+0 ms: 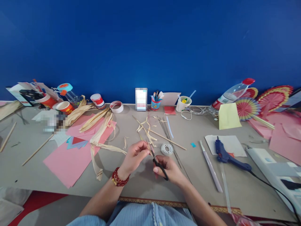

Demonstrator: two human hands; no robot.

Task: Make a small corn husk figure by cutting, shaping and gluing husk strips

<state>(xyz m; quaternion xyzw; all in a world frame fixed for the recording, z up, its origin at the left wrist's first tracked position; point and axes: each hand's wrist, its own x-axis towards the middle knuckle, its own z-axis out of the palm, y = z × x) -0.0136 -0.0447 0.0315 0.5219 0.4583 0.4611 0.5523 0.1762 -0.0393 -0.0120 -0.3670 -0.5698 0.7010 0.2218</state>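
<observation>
Black scissors (162,167): above worktop (192,166), toward near edge's middle | long axis: handles in right hand (171,169), blades slanting toward far edge, leftward | right hand closed round handles | left hand (135,157) beside blades, fingertips bunched; grip unclear

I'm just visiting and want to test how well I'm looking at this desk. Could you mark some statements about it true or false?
1. The right hand holds black-handled scissors. True.
2. The red bead bracelet is on the right wrist. False: it is on the left wrist.
3. The wall behind the table is blue. True.
4. The glue gun is to the left of both hands. False: it is to their right, partly over a white sheet.
5. A yellow note stands in front of the red-capped bottle. True.
</observation>
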